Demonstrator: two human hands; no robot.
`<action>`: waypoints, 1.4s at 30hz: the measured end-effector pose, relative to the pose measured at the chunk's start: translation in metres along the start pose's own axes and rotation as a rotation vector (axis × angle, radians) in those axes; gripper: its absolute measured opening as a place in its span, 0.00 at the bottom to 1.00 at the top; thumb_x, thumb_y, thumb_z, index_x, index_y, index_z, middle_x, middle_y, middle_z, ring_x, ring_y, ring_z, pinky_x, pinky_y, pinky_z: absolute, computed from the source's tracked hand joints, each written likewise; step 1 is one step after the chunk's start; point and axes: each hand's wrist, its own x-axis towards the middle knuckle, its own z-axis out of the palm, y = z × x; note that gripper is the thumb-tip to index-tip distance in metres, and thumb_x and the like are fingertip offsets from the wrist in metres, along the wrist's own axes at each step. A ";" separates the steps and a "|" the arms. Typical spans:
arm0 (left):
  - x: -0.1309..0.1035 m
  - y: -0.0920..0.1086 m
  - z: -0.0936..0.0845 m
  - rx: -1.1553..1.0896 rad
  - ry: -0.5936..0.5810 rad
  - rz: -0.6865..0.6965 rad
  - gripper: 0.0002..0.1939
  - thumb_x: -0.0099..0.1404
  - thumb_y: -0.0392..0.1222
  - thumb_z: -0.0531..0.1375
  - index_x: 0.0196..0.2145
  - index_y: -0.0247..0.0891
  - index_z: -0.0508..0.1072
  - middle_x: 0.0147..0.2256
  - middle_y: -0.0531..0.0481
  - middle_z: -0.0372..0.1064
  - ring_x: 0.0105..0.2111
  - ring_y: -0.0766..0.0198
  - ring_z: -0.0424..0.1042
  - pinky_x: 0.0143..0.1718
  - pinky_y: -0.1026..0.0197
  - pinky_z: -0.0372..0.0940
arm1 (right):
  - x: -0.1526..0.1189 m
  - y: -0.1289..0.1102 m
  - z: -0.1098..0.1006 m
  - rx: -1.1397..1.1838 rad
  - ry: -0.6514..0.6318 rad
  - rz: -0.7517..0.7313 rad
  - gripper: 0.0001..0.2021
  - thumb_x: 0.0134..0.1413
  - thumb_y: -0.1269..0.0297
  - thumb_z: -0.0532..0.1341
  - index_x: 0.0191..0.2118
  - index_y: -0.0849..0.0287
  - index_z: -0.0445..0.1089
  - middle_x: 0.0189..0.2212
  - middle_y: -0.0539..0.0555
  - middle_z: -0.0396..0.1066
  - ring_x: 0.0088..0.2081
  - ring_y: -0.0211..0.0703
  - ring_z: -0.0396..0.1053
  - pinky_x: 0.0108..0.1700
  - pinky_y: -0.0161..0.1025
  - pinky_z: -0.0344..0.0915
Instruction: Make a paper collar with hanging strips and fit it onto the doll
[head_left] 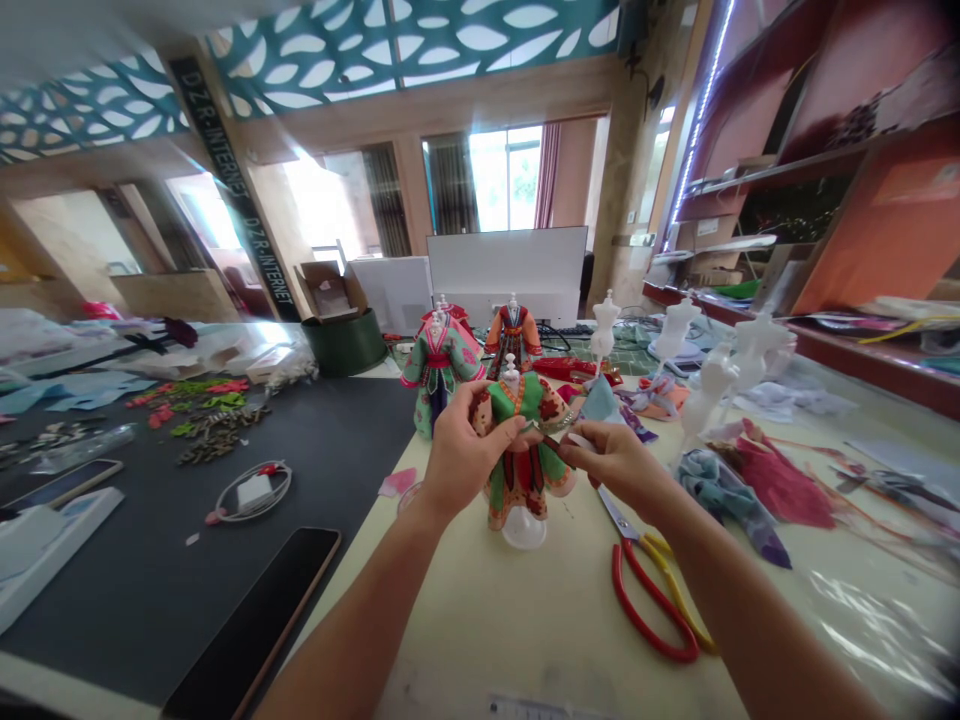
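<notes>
A small mannequin in a green and red dress (525,398) stands upright on a clear round base (524,529). My left hand (466,445) is closed on the left side of the dress, its thumb across the front at waist height. On the other side, my right hand (600,452) pinches something small and light beside the dress's sleeve; the exact item is too small to tell. Scissors with red and yellow handles (651,590) lie on the table below my right hand. Behind stand a mannequin in a green and pink robe (438,365) and another in an orange and dark robe (514,335).
Bare white mannequins (709,385) and fabric scraps (784,475) are at the right. On the dark mat (315,430) at the left lie a phone (259,620), a coiled cable (255,491) and colourful pieces (225,400). A green round container (345,343) stands behind.
</notes>
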 end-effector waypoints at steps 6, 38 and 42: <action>0.000 -0.001 0.000 0.050 0.015 -0.014 0.18 0.53 0.40 0.67 0.41 0.37 0.69 0.32 0.53 0.72 0.29 0.65 0.73 0.32 0.64 0.68 | -0.001 0.000 0.000 -0.124 0.117 -0.008 0.07 0.45 0.62 0.59 0.23 0.59 0.66 0.20 0.48 0.61 0.25 0.37 0.56 0.28 0.35 0.52; -0.001 -0.009 0.004 0.070 -0.023 0.040 0.21 0.53 0.42 0.67 0.44 0.37 0.69 0.36 0.51 0.72 0.35 0.64 0.71 0.39 0.62 0.66 | -0.001 0.002 0.019 0.520 -0.091 0.138 0.15 0.46 0.54 0.63 0.34 0.61 0.73 0.19 0.46 0.59 0.18 0.30 0.53 0.21 0.33 0.51; -0.002 -0.007 0.005 0.065 -0.043 0.050 0.21 0.53 0.41 0.66 0.45 0.37 0.69 0.37 0.50 0.73 0.36 0.63 0.71 0.41 0.61 0.66 | -0.001 0.000 0.022 0.481 -0.018 0.107 0.12 0.45 0.57 0.63 0.32 0.61 0.72 0.20 0.47 0.63 0.19 0.32 0.57 0.22 0.33 0.53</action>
